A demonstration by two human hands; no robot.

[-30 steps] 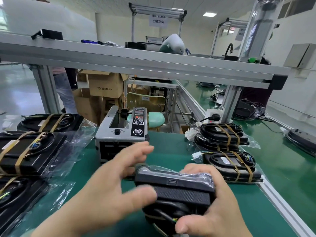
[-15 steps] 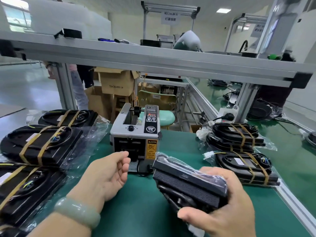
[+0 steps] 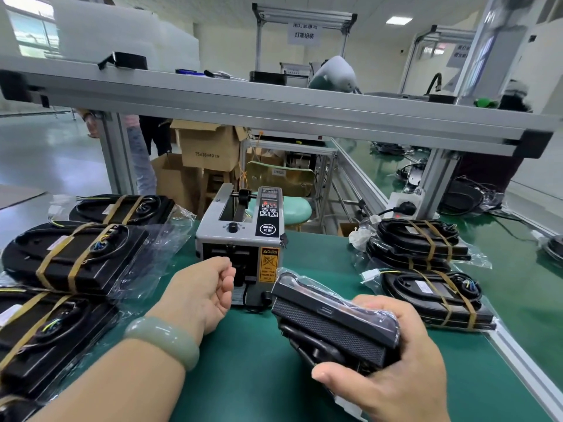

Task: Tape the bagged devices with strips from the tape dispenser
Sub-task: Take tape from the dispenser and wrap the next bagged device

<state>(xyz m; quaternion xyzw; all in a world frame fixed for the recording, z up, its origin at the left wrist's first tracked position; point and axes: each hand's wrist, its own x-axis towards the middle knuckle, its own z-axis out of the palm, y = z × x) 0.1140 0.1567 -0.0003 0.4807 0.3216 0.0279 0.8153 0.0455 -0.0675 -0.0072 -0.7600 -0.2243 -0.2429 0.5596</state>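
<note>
Right hand (image 3: 393,376): fingers and thumb are curled around the bagged device (image 3: 332,324), clamping its 5 o'clock end. The device is held tilted over the green bench mat (image 3: 243,379), with its free end pointing to 10 o'clock, just beside the tape dispenser (image 3: 240,236).

Left hand (image 3: 198,295): fingers are curled inward with the tips together, at the dispenser outlet, which lies at 1 o'clock of the hand. The fingers hide the outlet, so it cannot be determined whether they pinch a strip. A pale green bangle (image 3: 161,342) sits on the wrist.

Taped devices (image 3: 76,257) lie at 9 o'clock of the dispenser. A taped stack (image 3: 426,248) lies at 3 o'clock.
</note>
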